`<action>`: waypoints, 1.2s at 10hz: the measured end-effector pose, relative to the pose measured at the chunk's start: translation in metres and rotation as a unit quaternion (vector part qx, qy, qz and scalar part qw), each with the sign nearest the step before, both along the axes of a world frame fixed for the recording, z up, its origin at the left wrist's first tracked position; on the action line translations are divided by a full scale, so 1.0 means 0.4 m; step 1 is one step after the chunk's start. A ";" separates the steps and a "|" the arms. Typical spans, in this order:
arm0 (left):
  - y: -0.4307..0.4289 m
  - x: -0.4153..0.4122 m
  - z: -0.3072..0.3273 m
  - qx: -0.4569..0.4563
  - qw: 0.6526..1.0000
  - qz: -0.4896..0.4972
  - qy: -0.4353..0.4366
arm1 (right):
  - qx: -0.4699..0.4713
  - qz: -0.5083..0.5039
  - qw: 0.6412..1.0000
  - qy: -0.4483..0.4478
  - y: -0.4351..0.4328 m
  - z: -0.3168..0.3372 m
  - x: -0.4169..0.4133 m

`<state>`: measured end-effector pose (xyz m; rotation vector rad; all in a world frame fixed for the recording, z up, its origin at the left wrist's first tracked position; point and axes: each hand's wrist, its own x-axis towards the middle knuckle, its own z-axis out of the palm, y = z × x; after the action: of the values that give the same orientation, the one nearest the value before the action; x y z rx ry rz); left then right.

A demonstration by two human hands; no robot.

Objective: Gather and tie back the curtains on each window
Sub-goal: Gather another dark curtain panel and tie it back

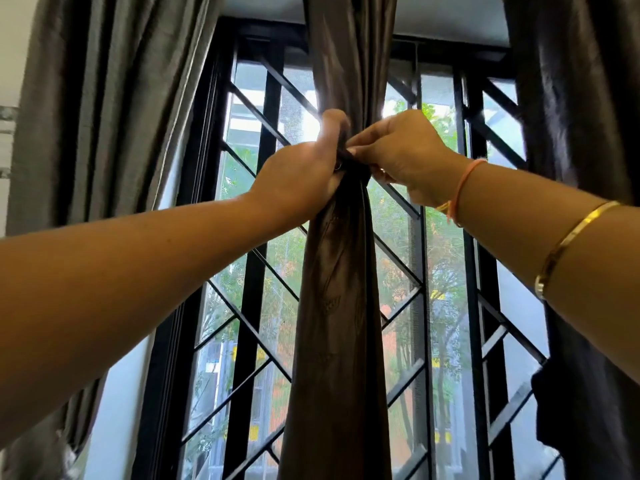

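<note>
1. Both forearms come up from the bottom corners, my left forearm (121, 289) lowest and closest to the lens. The right one wears a gold bangle (571, 244) and an orange thread (464, 181) at the wrist.
2. Straight ahead hangs the middle curtain (339, 306), with its long axis running top to bottom in front of the window grille (249, 237). It is bunched to a narrow waist at hand height and flares out below.
3. That waist sits right between my hands, left hand (304, 168) on its left flank and right hand (405, 157) on its right. Both touch the cloth, and neither looks nearer than the other.
4. Left hand: the fingers are curled round the bunch from the side, thumb (334, 123) standing up against the fabric. It is a full grip on the curtain.
5. Right hand: the fingertips (360, 144) are drawn together and pinching a dark band (353, 166) that crosses the front of the waist. I cannot tell whether it is a separate tie or a twist of the curtain's own cloth.
6. My read is that the tie is being closed here but is not yet finished. The next pull should run sideways, across the curtain's upright axis, while the left hand braces the bunch so it does not spread.
7. Off at the edges hang the left curtain (104, 116) and the right curtain (581, 98), well apart from both hands.
</note>
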<state>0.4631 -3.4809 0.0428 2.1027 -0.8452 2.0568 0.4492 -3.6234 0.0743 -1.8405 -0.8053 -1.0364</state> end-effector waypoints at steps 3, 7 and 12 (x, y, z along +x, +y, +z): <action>0.013 -0.014 0.005 0.053 0.987 -0.110 0.108 | 0.061 -0.028 0.997 -0.036 0.010 0.004 0.016; 0.103 -0.042 0.016 0.167 0.984 0.060 0.016 | 0.171 -0.002 0.984 0.052 -0.077 0.020 0.035; 0.158 -0.097 0.027 0.227 0.964 0.136 0.004 | 0.213 0.024 0.973 0.082 -0.058 0.027 0.038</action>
<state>0.4242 -3.4178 0.0537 2.5868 -1.1814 2.1384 0.4644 -3.6466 0.0849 -1.5076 -0.4811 -0.9273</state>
